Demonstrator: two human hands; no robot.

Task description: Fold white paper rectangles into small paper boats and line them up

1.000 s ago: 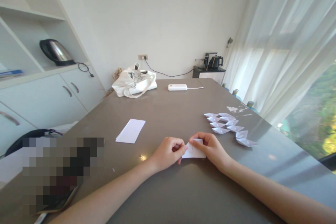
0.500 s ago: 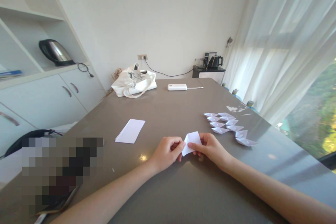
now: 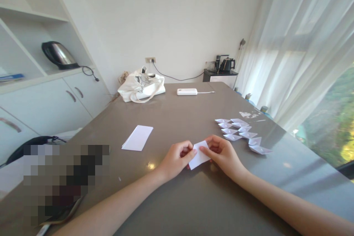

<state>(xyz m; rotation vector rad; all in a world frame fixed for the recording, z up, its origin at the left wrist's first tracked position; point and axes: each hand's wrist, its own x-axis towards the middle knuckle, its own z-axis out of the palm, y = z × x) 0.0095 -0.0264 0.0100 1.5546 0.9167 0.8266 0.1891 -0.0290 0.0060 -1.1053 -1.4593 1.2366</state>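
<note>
A small folded sheet of white paper (image 3: 199, 158) is held between both hands, just above the table. My left hand (image 3: 178, 158) pinches its left edge between thumb and fingers. From the right, my right hand (image 3: 222, 155) grips the upper right part, thumb on the front and fingers behind. To the right of the hands several folded paper boats (image 3: 232, 137) sit in rows. A flat stack of white paper (image 3: 137, 138) lies to the left, apart from both hands.
The grey table (image 3: 171, 118) bears a white bag (image 3: 142, 86) and a white device with a short cable (image 3: 187, 92) at its far end. A blurred-out patch (image 3: 66, 180) covers something at the left edge. Curtains (image 3: 276, 44) hang on the right.
The folded paper has been turned and tilted in my hands, and its lower edge now reaches further down and left. My right hand has shifted slightly up and right.
</note>
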